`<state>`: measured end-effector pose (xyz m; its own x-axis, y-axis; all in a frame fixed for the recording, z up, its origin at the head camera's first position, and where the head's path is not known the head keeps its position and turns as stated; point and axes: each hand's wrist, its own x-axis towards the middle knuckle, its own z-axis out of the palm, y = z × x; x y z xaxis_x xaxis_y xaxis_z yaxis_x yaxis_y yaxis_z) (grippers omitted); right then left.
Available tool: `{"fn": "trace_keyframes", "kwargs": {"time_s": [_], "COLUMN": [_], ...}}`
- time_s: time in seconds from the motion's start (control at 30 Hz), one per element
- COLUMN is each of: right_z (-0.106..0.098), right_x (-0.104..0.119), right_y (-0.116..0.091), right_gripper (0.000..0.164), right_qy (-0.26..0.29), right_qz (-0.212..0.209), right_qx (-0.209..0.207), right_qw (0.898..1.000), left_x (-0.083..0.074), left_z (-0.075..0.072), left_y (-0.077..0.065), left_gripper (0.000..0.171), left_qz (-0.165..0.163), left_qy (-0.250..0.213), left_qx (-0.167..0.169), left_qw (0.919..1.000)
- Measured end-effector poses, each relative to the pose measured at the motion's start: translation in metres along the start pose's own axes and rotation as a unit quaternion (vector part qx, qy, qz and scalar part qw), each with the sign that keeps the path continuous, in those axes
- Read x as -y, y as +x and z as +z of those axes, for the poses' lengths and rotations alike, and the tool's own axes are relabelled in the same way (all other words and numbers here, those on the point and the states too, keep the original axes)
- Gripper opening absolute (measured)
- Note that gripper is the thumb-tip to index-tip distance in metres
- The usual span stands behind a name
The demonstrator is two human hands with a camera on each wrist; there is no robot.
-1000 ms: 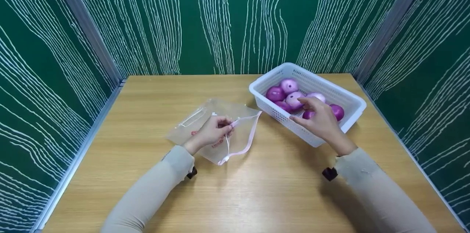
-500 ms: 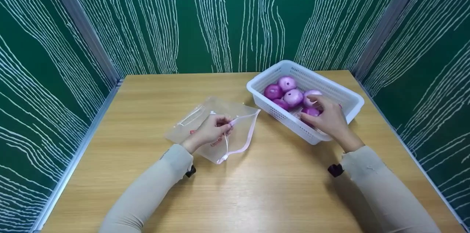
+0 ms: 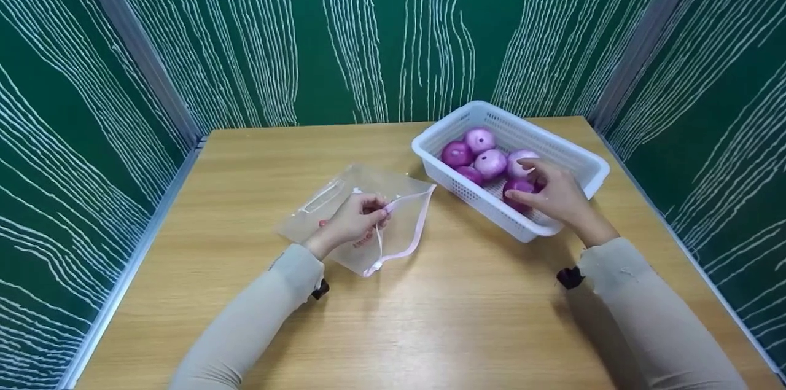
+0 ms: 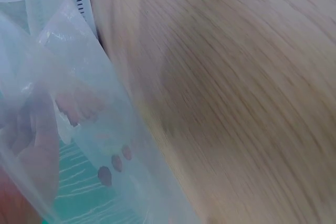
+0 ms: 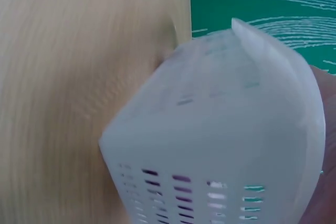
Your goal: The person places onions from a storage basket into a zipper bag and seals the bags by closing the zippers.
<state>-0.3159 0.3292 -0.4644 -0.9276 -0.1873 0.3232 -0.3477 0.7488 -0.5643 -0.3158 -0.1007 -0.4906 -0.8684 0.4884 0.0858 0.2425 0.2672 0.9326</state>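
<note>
My left hand [image 3: 355, 217] pinches the pink-edged mouth of a clear slider zip bag [image 3: 408, 221], which lies slanted on the table with its mouth facing right. In the left wrist view the hand [image 4: 31, 145] shows through the bag's [image 4: 121, 129] film. My right hand [image 3: 562, 196] is down inside a white plastic basket [image 3: 571, 147], thumb and index finger spread around a dark purple onion [image 3: 517, 195]. Its other fingertips are hidden, so a firm grip cannot be made out. Several more purple onions [image 3: 490, 164] lie at the basket's left part.
The wooden table [image 3: 393, 328] carries the bag and, to its right, the slanted basket. Its slotted wall [image 5: 226, 129] fills much of the right wrist view. Green panels with white lines [image 3: 430, 40] and grey posts [image 3: 651, 40] enclose the table at the back and sides.
My right hand has moved right and slightly down inside the basket, from over the middle onions to the dark purple one. My left hand keeps its hold on the bag's mouth.
</note>
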Motion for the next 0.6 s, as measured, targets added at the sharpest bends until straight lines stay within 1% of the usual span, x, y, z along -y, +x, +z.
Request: {"fn": "trace_keyframes", "kwargs": {"time_s": [0.17, 0.27, 0.37, 0.4, 0.6], "right_z": [-0.006, -0.009, -0.010, -0.010, -0.013], "right_x": [-0.006, -0.009, -0.012, -0.013, -0.015], "right_y": [0.007, 0.010, 0.013, 0.014, 0.021], "right_gripper": [0.077, 0.086, 0.089, 0.090, 0.092], "right_qy": [-0.011, -0.018, -0.027, -0.027, -0.032], "right_qz": [0.038, 0.050, 0.051, 0.045, 0.017], "right_qx": [0.066, 0.104, 0.132, 0.138, 0.157], "right_qw": [0.997, 0.993, 0.990, 0.989, 0.987], "left_x": [-0.002, -0.002, -0.001, -0.001, -0.003], "left_z": [0.000, 0.001, 0.000, 0.000, 0.000], "left_y": [-0.001, -0.001, -0.001, -0.001, -0.001], "left_gripper": [0.020, 0.020, 0.020, 0.020, 0.021], "left_qz": [-0.014, -0.011, -0.006, -0.006, -0.002], "left_qy": [-0.004, -0.002, 0.000, 0.000, -0.008], "left_qx": [0.007, 0.008, 0.005, 0.006, 0.009], "left_qw": [0.9999, 0.9999, 1.0000, 1.0000, 0.9999]}}
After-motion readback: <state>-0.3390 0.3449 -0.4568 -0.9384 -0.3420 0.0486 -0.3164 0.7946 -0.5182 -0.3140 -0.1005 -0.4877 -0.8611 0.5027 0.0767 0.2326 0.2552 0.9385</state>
